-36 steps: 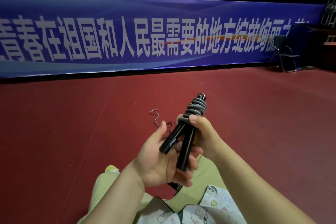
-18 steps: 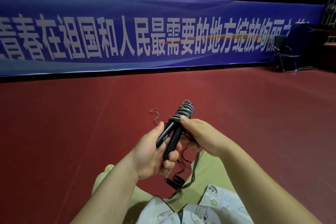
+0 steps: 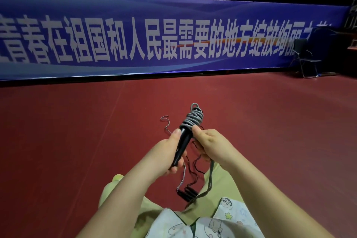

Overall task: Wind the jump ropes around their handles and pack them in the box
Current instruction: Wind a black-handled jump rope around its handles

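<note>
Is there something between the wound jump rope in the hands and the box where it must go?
That cannot be judged: no box is visible. The left hand grips the black handles, the right hand pinches the grey rope coil. Other handles lie on the red floor below.

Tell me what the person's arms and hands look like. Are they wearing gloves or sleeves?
No gloves. The left hand and right hand are bare, with no rings, watch or bracelets showing. Both forearms are bare too, with no sleeve reaching the part in view. Lower down you can see a pale shirt printed with cartoon figures and a star, and light yellow-green trousers.
</note>
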Demonstrator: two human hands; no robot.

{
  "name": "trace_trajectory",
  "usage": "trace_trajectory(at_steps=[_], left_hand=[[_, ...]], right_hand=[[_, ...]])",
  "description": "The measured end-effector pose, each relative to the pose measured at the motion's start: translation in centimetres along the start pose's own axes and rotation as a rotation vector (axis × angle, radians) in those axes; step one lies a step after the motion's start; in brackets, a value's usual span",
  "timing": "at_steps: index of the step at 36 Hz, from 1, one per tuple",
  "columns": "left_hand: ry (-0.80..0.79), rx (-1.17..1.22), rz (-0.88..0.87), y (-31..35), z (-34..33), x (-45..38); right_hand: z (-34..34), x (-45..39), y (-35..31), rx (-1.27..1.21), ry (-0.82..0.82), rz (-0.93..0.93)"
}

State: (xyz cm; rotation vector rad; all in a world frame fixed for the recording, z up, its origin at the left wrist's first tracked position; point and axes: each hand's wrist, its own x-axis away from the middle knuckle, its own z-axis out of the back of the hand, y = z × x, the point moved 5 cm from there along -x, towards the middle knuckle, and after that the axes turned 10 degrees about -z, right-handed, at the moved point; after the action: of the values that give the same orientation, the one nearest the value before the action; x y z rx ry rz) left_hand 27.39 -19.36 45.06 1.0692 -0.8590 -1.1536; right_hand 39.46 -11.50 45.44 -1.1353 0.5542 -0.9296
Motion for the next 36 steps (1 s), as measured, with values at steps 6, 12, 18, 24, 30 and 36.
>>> trace_trajectory(at_steps=[6,12,18,24,30,36], left_hand=[[0.067,-0.377,-0.141,0.3,1.3,-0.6],[0.068,-0.591,-0.144,-0.1,1.1,-0.6],[0.108,-0.595,-0.187,0.1,0.7,-0.2],[0.103,-0.406,-0.189,0.0,0.8,-0.2],[-0.331,0.057,-0.102,-0.2,-0.9,0.7],[-0.791,0.674,-0.051,-1.3,-3.8,2.3]], right_hand=[[-0.2,0.2,0.0,-0.009,-0.009,0.031],[-0.7,0.2,0.3,-0.017,-0.055,-0.032],[-0.6,0.7,-0.2,-0.042,0.013,-0.058],[-0.7,1.0,-0.9,-0.159,0.018,0.005],[-0.8,1.3,-1.7,-0.229,0.056,0.108],[-1.0,0.8,-1.6,-0.403,-0.101,0.215]])
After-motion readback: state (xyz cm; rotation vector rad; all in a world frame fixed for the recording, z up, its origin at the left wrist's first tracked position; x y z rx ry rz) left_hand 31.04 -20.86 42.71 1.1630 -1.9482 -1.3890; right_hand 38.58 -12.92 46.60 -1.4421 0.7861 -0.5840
